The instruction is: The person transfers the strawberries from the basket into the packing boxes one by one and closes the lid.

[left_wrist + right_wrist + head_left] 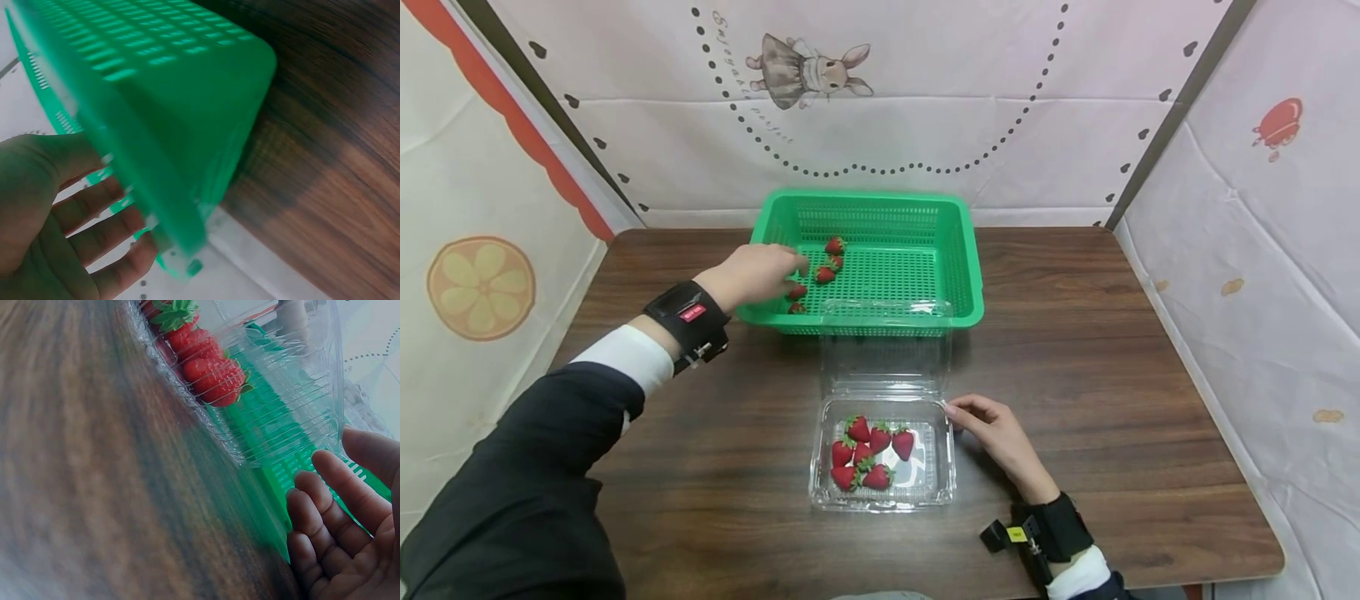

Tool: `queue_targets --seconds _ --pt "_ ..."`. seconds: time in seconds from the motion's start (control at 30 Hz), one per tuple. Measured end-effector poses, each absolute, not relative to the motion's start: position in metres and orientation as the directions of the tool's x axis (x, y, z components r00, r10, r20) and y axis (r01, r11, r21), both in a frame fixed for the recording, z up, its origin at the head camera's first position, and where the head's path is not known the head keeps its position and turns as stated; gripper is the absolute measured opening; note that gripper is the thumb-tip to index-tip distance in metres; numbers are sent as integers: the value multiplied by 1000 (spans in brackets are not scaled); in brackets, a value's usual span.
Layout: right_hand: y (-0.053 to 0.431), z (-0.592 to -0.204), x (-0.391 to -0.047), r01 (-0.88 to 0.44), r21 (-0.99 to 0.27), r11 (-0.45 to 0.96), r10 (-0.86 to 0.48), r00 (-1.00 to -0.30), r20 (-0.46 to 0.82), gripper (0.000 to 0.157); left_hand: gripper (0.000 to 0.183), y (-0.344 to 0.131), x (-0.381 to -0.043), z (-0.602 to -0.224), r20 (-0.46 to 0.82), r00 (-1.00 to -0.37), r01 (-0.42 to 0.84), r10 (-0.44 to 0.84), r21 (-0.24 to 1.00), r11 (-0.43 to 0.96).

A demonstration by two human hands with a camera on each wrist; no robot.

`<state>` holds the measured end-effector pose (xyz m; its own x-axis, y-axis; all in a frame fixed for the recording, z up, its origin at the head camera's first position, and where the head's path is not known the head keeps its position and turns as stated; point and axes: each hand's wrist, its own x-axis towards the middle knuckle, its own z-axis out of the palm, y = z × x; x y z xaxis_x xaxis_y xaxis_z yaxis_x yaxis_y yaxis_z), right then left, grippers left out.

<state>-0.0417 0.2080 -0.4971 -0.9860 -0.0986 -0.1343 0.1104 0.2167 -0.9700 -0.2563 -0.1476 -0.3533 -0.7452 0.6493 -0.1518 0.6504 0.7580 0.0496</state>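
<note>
My left hand [762,273] reaches over the left side of a green plastic basket [973,279]. Its fingers look extended in the left wrist view, with the tips hidden behind the basket wall [156,156]. Several strawberries [825,275] lie in the basket close to those fingers. In front stands a clear plastic clamshell container [947,492], its lid [887,358] folded back against the basket. Several strawberries [902,444] sit inside, mostly toward its left. With thumb and index finger, my right hand [996,432] pinches the container's right rim near the hinge.
Brown wood-grain tabletop [1097,400] surrounds the basket and container. A white printed cloth [910,133] hangs behind the table, and more white cloth panels flank it left and right. A black band [688,321] with a camera is strapped on each wrist.
</note>
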Motion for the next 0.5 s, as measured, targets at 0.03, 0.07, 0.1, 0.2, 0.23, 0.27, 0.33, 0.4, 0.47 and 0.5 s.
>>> queue_targets --seconds 0.03,0.07,0.1,0.2,0.23,0.27,0.33,0.4,0.47,0.5 --pt "208 -497 -42 111 -970 215 -100 -986 -135 27 19 -147 -259 -356 -166 -745 649 647 48 759" --pt "208 -497 -42 113 -970 215 -100 -986 -137 27 19 -147 -261 -358 -180 -743 648 645 48 760" --pt "208 -497 -42 114 -970 216 -100 -985 -139 27 20 -146 -262 -360 -195 -742 646 642 50 762" --pt "209 -497 -42 119 -969 217 -101 -984 -144 28 25 -143 -265 -364 -235 -730 647 642 65 759" --pt "209 -497 -42 121 -968 219 -101 -984 -145 28 27 -142 -266 -365 -246 -726 648 642 68 759" --pt "209 -497 -42 121 -968 219 -101 -984 -145 28 29 -141 -267 -366 -257 -723 648 641 71 759" --pt "209 -496 -42 118 -969 218 -104 -984 -143 28 31 -139 -269 -368 -279 -718 647 638 72 759" --pt "209 -496 -43 113 -970 215 -109 -984 -139 27 31 -136 -271 -369 -296 -716 645 633 69 761" --pt "210 -496 -43 107 -971 212 -113 -985 -133 27 31 -135 -272 -372 -315 -716 637 623 69 768" --pt "210 -496 -43 105 -972 210 -116 -985 -131 27 31 -134 -273 -373 -324 -715 636 620 68 769"
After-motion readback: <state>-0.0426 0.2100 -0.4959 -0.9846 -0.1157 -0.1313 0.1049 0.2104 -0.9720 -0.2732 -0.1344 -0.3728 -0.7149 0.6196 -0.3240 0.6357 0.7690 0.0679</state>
